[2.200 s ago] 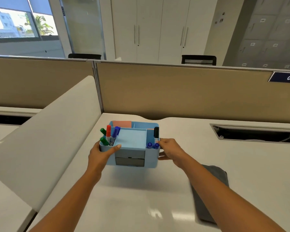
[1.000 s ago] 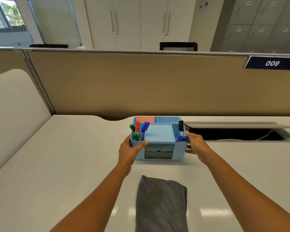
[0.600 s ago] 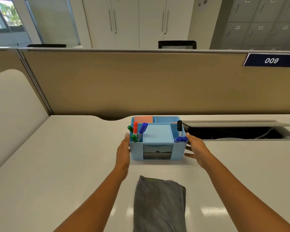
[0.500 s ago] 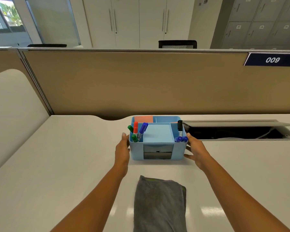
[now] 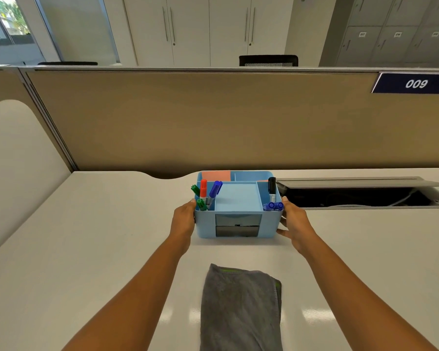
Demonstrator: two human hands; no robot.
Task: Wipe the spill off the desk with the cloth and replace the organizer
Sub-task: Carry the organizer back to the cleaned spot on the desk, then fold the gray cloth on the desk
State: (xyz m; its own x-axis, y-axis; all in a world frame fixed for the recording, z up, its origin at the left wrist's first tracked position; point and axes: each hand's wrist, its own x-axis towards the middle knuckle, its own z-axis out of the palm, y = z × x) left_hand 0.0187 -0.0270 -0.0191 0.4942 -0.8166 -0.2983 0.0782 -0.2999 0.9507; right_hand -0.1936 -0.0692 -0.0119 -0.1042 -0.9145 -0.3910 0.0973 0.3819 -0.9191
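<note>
The light blue organizer (image 5: 238, 224) stands on the white desk (image 5: 99, 236), near the back partition. It holds green, red, blue and black markers, note pads and two small front drawers. My left hand (image 5: 184, 221) lies flat against its left side with straight fingers. On the right side rests my right hand (image 5: 293, 220), fingers spread, thumb low near the base. A folded grey cloth (image 5: 241, 307) lies on the desk in front of the organizer, between my forearms. No spill shows on the desk.
An open cable tray (image 5: 360, 196) with a raised lid is sunk into the desk just right of the organizer. A beige partition (image 5: 213, 122) with a "009" sign (image 5: 416, 83) closes the back. A white side divider (image 5: 18, 160) borders the left.
The organizer went from the left corner to the middle of the desk and now stands there. My thumbs came off its rim, and both hands lie flat against its sides.
</note>
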